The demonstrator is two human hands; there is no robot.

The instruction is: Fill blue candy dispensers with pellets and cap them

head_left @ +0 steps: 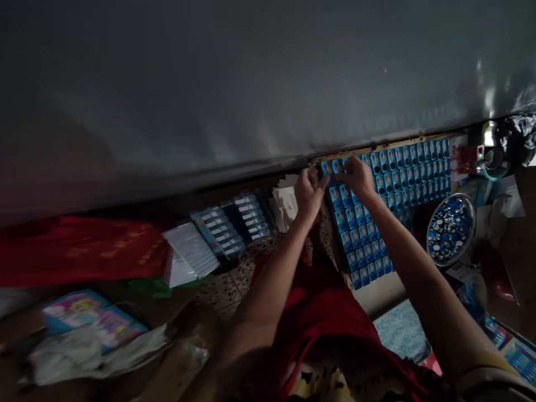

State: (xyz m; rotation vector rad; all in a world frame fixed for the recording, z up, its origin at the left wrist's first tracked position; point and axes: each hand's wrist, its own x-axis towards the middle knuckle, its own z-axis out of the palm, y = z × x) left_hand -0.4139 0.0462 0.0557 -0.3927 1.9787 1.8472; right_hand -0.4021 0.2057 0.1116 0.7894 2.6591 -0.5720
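Note:
Rows of small blue packs (389,181), many with a dark round spot, cover a low board. My left hand (309,194) is at the board's far left corner, its fingers curled and its thumb reaching toward the packs. Close beside it, my right hand (358,177) is over the back row, fingertips pinched together and pointing left. Blur and the small size hide what either hand holds, if anything. A clear round tub (451,229) full of blue and silvery round pieces stands right of my right forearm.
A grey wall (251,84) runs behind the board. Left of my hands lie pale papers (286,205), bundled blue cards (220,229), white sheets (188,251) and red cloth (84,248). At lower left is a colourful printed box (90,312). A red basket-like object (468,159) stands right.

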